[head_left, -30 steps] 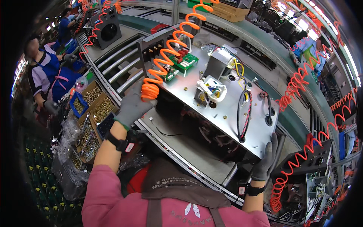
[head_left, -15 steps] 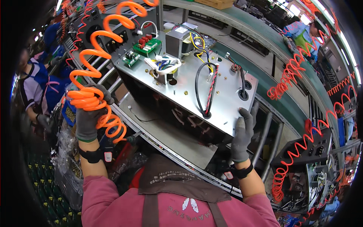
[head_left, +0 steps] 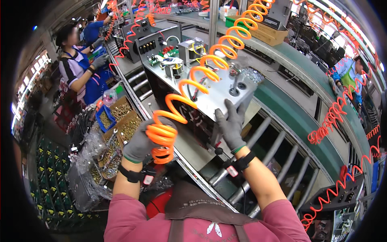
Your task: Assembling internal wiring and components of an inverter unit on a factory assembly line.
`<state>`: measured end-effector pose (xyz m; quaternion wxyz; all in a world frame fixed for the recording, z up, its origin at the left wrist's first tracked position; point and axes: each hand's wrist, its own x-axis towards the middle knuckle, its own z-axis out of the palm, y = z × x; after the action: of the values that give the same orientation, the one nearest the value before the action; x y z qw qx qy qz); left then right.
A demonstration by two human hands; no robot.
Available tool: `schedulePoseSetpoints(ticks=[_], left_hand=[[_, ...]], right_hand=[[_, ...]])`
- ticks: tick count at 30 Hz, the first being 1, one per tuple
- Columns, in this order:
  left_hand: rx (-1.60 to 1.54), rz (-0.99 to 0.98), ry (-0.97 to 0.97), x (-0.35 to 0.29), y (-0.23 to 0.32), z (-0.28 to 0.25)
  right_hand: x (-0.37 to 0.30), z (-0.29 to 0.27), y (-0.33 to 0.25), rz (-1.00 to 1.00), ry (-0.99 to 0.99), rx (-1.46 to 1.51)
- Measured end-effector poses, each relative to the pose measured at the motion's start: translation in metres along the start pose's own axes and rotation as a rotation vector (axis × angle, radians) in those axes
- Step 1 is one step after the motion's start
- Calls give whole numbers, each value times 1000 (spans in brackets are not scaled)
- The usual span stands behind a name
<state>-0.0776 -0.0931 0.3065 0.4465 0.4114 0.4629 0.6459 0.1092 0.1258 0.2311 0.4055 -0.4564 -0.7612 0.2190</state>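
My left hand (head_left: pixel 138 142), in a grey glove, is closed around the lower loops of an orange coiled hose (head_left: pixel 162 135); the coils hide part of its fingers. My right hand (head_left: pixel 231 126), gloved too, has its fingers spread against the near right corner of a metal chassis (head_left: pixel 207 105). That chassis has a silver top and dark open side. On it sit a transformer (head_left: pixel 188 52), a green circuit board (head_left: pixel 171 52), bundled white wires (head_left: pixel 172 61) and dark cables. The hose stretches up across the chassis and hides part of its top.
Metal rollers (head_left: pixel 278 147) run to the right of the chassis. Boxes of brass-coloured screws (head_left: pixel 131 126) and a blue bin (head_left: pixel 105 118) stand at the left. A co-worker (head_left: pixel 80 70) is beyond them. A green conveyor (head_left: pixel 278 105) lies behind, with red coiled hoses (head_left: pixel 332 121) hanging right.
The view has swung, and the chassis now sits farther off, with more rollers showing on its right. My left hand has brought the hose coils rightward, closer to the chassis. My right hand stays at its corner.
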Motion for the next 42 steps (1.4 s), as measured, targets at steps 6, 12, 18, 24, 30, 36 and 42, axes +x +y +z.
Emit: schedulePoseSetpoints(ticks=[6,12,18,24,30,36,42], left_hand=[[423,53,67,30,-23,11],[460,191,92,43,-42,8],[619,56,52,96,-45,23],[480,246,-329,117,-70,115],[540,32,-572,70,-65,264],[646,159,-1192,18,-77,356],[734,52,-1620,1,-150,426]], right_hand=[[-15,-62,77,339,-597,912],[-190,-155,166,882,-216,697],[-356,-259,204,1049,738,380],[-438,-331,228,1261,977,-563],[-482,-373,250,1023,161,-1161],[-470,-403,251,1016,-187,-1093],[-463,-416,166,829,129,-716]])
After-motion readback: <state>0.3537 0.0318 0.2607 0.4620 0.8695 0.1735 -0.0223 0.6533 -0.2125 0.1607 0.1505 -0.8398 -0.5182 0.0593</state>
